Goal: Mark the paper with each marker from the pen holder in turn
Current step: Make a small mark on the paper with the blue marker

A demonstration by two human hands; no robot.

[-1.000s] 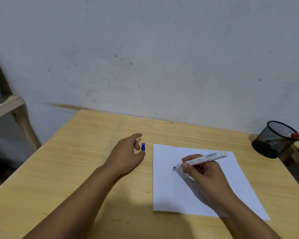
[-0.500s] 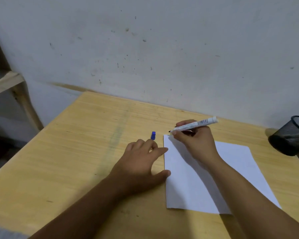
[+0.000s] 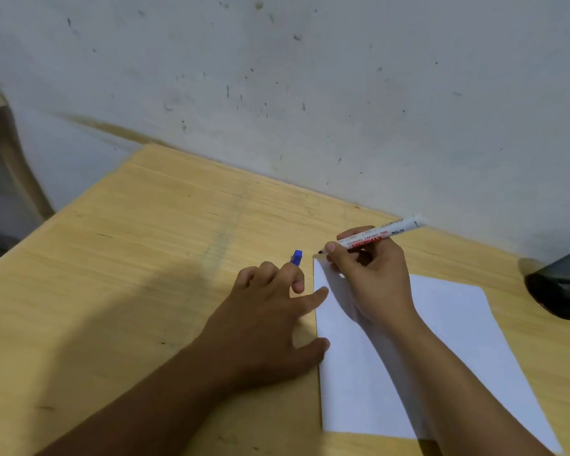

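Note:
A white sheet of paper (image 3: 448,340) lies on the wooden table (image 3: 129,274). My right hand (image 3: 369,278) grips an uncapped white marker (image 3: 379,236), its dark tip at the paper's far left corner. My left hand (image 3: 270,320) lies flat on the table with fingers spread, thumb and forefinger touching the paper's left edge. A small blue marker cap (image 3: 297,257) stands on the table just beyond my left fingers. The black mesh pen holder (image 3: 563,287) sits at the right edge, partly cut off and blurred.
A stained white wall (image 3: 310,93) runs close behind the table. A wooden shelf frame (image 3: 0,153) stands at the far left, past the table's left edge.
My right hand has carried the marker from the paper's middle to its far left corner. My left hand let go near the cap and now lies flat against the paper's edge.

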